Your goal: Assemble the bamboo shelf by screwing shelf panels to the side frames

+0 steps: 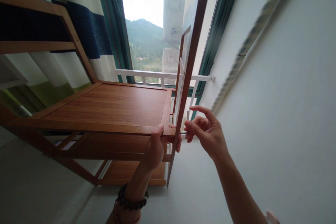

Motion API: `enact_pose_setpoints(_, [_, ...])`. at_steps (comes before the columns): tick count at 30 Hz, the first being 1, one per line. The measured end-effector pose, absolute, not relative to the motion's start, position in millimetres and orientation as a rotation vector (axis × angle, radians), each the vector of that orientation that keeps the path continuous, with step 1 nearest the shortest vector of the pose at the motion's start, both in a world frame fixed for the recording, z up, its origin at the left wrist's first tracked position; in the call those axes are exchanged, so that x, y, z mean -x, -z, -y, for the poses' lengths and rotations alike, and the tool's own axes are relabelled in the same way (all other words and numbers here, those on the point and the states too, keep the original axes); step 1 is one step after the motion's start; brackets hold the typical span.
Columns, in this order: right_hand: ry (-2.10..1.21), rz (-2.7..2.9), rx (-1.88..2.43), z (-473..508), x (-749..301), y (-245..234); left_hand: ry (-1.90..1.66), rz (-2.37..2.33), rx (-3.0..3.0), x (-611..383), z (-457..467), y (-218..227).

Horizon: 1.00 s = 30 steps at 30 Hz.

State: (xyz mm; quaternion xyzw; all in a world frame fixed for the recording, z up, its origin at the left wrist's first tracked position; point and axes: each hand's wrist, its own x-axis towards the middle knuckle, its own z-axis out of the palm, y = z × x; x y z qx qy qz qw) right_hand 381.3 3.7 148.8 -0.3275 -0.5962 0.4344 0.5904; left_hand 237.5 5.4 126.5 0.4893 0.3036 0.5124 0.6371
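A brown wooden shelf unit [112,106] with several tiers stands in front of me. My left hand [155,150] is closed around the front right corner of its top board, with the thumb on top and fingers passing under towards the side frame. That upright wooden side frame [193,47] rises at the unit's right end. Just right of the frame, my right hand [207,133] pinches a small, thin L-shaped hex key [188,115], its index finger raised near the upper end. One end of the key points at the frame's outer face; whether it sits in a bolt cannot be seen.
Behind the unit is a window with a green frame [123,38] and a white railing [154,75]. A striped curtain [86,24] hangs at the left, behind the unit's other side frame [76,40]. A white wall [283,94] runs along the right.
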Motion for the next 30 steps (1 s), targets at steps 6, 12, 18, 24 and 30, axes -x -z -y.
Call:
enact_pose_setpoints(6, [-1.108, 1.336, 0.789, -15, -376, -131, -1.176, -0.697, -1.123, -237, -6, -125])
enact_pose_setpoints(12, [-1.022, 1.559, 0.791, -6, -393, -113, -1.128, -0.658, -1.172, -236, -7, -125])
enact_pose_setpoints(18, [-1.032, 1.505, 0.845, 17, -392, -102, -1.124, -0.673, -1.180, -237, -5, -129])
enact_pose_setpoints(24, [-0.963, 1.404, 0.834, 39, -385, -110, -1.143, -0.674, -1.132, -237, -4, -129])
enact_pose_setpoints(30, [-0.791, 1.646, 0.759, 51, -392, -119, -1.159, -0.707, -1.105, -238, -4, -127])
